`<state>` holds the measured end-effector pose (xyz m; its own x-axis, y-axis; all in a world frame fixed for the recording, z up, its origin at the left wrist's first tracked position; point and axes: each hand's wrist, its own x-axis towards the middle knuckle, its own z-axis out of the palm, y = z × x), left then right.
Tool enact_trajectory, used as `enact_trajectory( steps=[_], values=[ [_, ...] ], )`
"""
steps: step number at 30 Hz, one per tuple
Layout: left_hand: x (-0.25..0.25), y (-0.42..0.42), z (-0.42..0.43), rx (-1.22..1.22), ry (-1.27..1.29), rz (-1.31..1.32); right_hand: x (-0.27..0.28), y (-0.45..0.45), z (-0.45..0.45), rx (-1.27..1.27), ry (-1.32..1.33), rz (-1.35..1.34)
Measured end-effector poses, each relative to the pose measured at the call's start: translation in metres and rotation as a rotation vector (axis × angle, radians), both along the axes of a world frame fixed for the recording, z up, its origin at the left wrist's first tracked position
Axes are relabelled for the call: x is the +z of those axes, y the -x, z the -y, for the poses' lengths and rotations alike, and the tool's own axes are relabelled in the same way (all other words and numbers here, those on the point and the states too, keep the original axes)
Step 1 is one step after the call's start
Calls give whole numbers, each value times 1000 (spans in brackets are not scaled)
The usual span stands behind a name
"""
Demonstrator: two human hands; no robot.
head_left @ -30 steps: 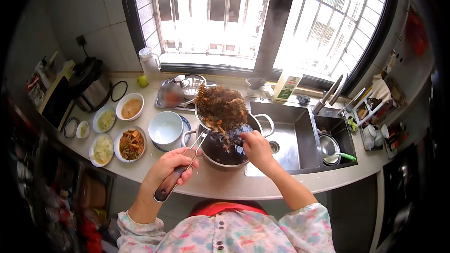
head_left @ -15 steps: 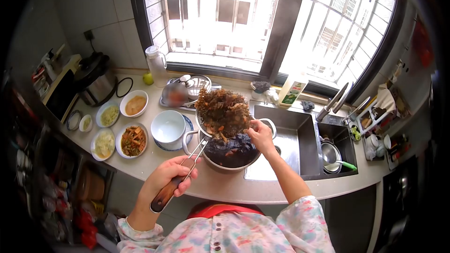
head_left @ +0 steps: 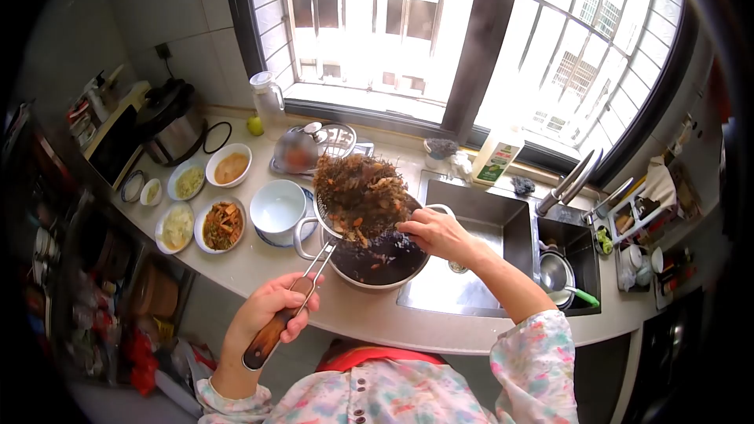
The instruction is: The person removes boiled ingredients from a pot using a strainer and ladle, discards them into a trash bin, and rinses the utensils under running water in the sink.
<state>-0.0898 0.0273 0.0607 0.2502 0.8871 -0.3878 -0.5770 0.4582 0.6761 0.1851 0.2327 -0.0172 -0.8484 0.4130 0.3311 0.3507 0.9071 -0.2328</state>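
Fingers together, my right hand rose from over the pot to the clump's edge (contact unclear); left hand still grips strainer handle.

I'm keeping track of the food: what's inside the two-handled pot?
In the near part of the pot, dark liquid with small bits shows. The strainer, heaped with brown food, covers much of the rest; the liquid hides the bottom.

L hand gripping, R pinching.
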Motion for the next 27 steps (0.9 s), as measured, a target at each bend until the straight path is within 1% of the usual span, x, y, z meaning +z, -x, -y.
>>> enact_trajectory(
  steps=[5,7,10,14,17,21,24,27],
  values=[
    [-7,-21,4,80,3,20,-4,-1,-18,53,-64,99],
    [-7,-31,7,117,1,22,3,-7,-21,72,-86,149],
    [-11,-43,10,176,18,29,22,-18,-25,113,-78,310],
    [-8,-56,16,230,35,19,39,-30,-30,144,20,240],
    [-7,-60,18,250,56,11,50,-33,-33,118,192,264],
    [-5,-59,18,257,61,7,47,-34,-35,-9,507,215],
    [-6,-56,16,266,74,3,28,-38,-38,-151,935,127],
    [-6,-54,13,263,83,10,13,-44,-41,-133,1183,-139]
  ],
)
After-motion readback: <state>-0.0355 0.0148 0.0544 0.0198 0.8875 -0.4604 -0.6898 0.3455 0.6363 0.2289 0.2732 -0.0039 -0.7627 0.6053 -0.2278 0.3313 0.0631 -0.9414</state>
